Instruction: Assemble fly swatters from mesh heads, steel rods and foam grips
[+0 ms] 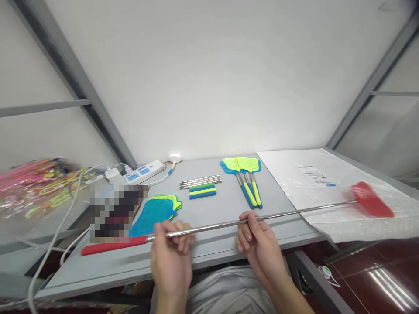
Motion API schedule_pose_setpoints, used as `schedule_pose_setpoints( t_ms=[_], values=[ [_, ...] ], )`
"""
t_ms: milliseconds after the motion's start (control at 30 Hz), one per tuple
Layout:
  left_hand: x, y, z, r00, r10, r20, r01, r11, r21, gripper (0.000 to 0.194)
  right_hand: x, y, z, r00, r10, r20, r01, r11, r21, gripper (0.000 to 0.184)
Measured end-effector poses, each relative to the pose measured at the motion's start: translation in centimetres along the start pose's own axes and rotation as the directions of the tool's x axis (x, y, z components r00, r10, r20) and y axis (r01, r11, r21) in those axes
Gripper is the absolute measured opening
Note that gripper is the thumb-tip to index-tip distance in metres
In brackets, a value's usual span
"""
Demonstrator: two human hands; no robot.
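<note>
Both hands hold a long red fly swatter (209, 226) with an extended metal rod, level above the table's front edge. My left hand (172, 253) is closed around the rod just beside the red handle at the left. Farther along, my right hand (257, 237) pinches the rod near its middle. The red swatter head, slightly blurred, hangs over the white sheet at the right. Beyond my left hand lie blue and green swatter heads (155, 213). Several metal rods (200, 181) and coloured handles (203, 191) are laid out behind. Assembled blue and yellow swatters (244, 174) lie in a pile.
A grey table (209, 163) stands against a white wall. On its left are a power strip (144, 172), white cables and a pixelated item (119, 213). Bagged colourful cords (42, 187) lie farther left. A white plastic sheet (288, 170) covers the table's right side.
</note>
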State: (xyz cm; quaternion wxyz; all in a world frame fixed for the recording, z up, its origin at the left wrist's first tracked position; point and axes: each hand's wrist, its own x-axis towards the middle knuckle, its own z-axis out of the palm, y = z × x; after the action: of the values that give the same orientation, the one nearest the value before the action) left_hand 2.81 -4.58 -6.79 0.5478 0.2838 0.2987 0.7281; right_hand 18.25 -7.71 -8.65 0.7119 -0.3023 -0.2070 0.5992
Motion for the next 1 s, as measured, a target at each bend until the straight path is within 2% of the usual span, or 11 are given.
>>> schedule_pose_setpoints(
  t_ms=[67, 200, 433, 567, 667, 733, 833, 933, 1000],
  values=[
    [0.7, 0.7, -0.1, 0.996, 0.079, -0.046, -0.079, 0.997, -0.001, 0.049, 0.2, 0.2, 0.0, 0.999, 0.026, -0.02, -0.024, 0.997, 0.075, 0.028],
    [1.0, 1.2, -0.1, 0.981, 0.187, -0.058, -0.183, 0.981, 0.063, 0.05, 0.3, 0.8, 0.5, 0.996, 0.064, -0.057, -0.051, 0.976, 0.21, 0.027],
    [1.1, 1.9, -0.9, 0.981, 0.195, 0.002, -0.189, 0.947, 0.258, 0.054, 0.3, 1.2, 1.0, 0.995, 0.015, -0.097, 0.01, 0.967, 0.255, 0.024],
    [0.8, 2.2, -0.5, 0.978, 0.208, 0.024, -0.208, 0.953, 0.221, 0.054, 0.4, 1.3, 0.8, 0.999, 0.009, -0.042, 0.001, 0.973, 0.23, 0.026],
    [0.2, 1.6, 0.2, 0.989, 0.15, 0.015, -0.151, 0.981, 0.123, 0.048, 0.5, 1.3, 0.8, 1.0, 0.022, 0.014, -0.025, 0.978, 0.206, 0.026],
    [-0.2, 0.7, 0.6, 0.999, 0.053, 0.007, -0.054, 0.991, 0.119, 0.043, 0.6, 1.2, 1.0, 0.999, 0.027, 0.035, -0.033, 0.981, 0.191, 0.026],
    [-0.8, -0.7, 0.8, 0.99, -0.114, 0.088, 0.094, 0.975, 0.204, 0.043, 0.8, 1.3, 1.1, 0.999, 0.011, 0.048, -0.019, 0.987, 0.16, 0.027],
    [-1.4, -1.6, 0.9, 0.962, -0.185, 0.203, 0.117, 0.945, 0.305, 0.046, 0.9, 1.5, 1.1, 0.998, -0.029, 0.056, 0.022, 0.993, 0.119, 0.027],
    [-1.7, -1.8, 0.9, 0.949, -0.215, 0.233, 0.122, 0.926, 0.358, 0.045, 0.8, 1.6, 0.9, 0.996, -0.038, 0.075, 0.031, 0.995, 0.091, 0.028]
  ],
)
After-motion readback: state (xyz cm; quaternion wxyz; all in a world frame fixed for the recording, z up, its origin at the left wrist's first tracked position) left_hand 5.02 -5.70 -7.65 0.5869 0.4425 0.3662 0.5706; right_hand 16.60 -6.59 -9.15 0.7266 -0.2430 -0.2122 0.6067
